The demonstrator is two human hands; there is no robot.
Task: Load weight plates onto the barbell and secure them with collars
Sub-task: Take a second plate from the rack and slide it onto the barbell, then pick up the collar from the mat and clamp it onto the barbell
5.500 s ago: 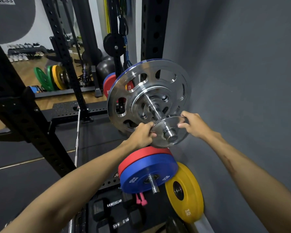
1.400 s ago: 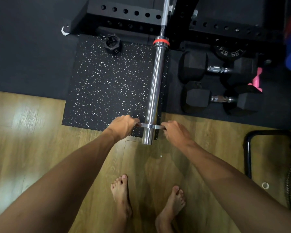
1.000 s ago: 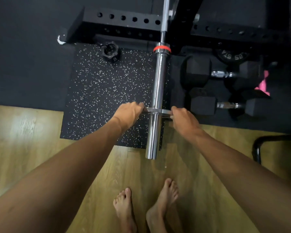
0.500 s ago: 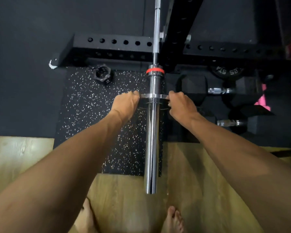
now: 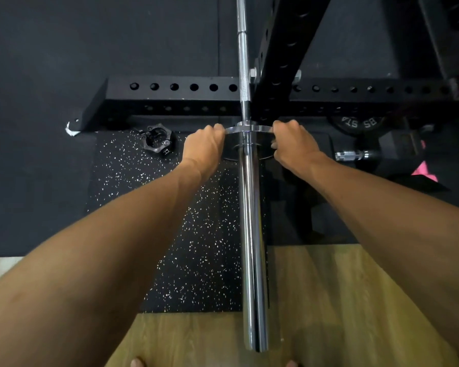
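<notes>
Open speckled black rubber mat (image 5: 133, 207) left of the chrome barbell sleeve (image 5: 252, 234), save a black collar (image 5: 157, 139); black hex dumbbell (image 5: 371, 152) crowds the right; perforated black rack beam (image 5: 183, 96) blocks beyond.

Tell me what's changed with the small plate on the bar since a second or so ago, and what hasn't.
The small steel plate has slid from near the open end of the barbell sleeve all the way inward, and now sits at the sleeve's inner end. The left hand and right hand still grip its edges. The black collar stays on the speckled mat, untouched.
</notes>
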